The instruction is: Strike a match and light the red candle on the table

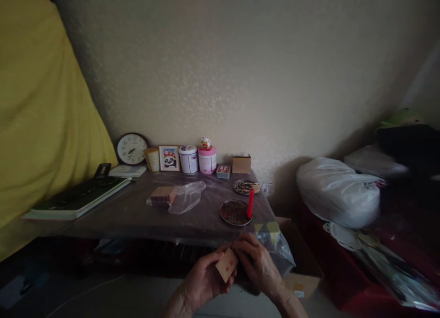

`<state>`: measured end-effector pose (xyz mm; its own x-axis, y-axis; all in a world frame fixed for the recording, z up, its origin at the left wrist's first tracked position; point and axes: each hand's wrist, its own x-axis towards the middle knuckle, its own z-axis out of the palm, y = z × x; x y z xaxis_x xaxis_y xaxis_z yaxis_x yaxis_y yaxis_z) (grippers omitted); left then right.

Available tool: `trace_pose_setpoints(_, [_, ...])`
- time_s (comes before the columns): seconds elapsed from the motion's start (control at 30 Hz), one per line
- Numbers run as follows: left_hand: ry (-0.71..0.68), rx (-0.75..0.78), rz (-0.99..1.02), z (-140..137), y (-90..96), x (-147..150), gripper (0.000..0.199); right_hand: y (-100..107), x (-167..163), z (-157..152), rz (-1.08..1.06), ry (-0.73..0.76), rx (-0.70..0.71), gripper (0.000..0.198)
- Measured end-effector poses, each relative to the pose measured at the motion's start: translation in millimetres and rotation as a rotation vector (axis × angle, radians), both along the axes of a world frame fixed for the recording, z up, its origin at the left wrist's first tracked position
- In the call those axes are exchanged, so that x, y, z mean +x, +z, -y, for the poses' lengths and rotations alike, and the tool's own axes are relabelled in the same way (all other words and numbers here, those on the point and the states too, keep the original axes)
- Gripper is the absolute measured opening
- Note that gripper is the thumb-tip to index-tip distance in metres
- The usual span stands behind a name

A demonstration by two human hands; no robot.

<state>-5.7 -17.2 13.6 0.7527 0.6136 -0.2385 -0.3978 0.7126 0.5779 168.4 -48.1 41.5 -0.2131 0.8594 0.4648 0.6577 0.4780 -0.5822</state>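
Left hand (204, 279) curls closed around a small tan card (226, 265), gripping its lower edge; right hand (258, 263) sits just beside it, fingers bent onto the card's upper corner. Card: flat, rectangular, tilted, with a reddish mark on its face, too small to read. Just beyond the hands, a table (137, 215) under clear plastic. Beyond the right hand, a round dish (233, 212) with a red stick (250, 203) leaning on it. No legible writing anywhere.

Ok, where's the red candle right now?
In the head view the red candle stands right of centre near the table's front right corner, leaning at the right rim of the round metal dish, beyond both hands.
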Motion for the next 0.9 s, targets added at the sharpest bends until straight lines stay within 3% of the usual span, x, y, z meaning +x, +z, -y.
trace_pose_setpoints(0.37, [-0.044,-0.070,-0.053,1.9,4.4,2.3,0.025,3.6,5.6,2.6,0.064,0.042,-0.038,0.018])
trace_pose_setpoints(0.6, [-0.067,0.035,0.008,1.6,-2.4,2.2,0.030,4.0,6.8,4.1,0.080,0.058,-0.060,0.020])
trace_pose_setpoints(0.9, [-0.097,0.037,-0.016,1.4,-4.7,2.1,0.031,4.7,8.0,6.2,0.116,0.050,-0.068,0.014])
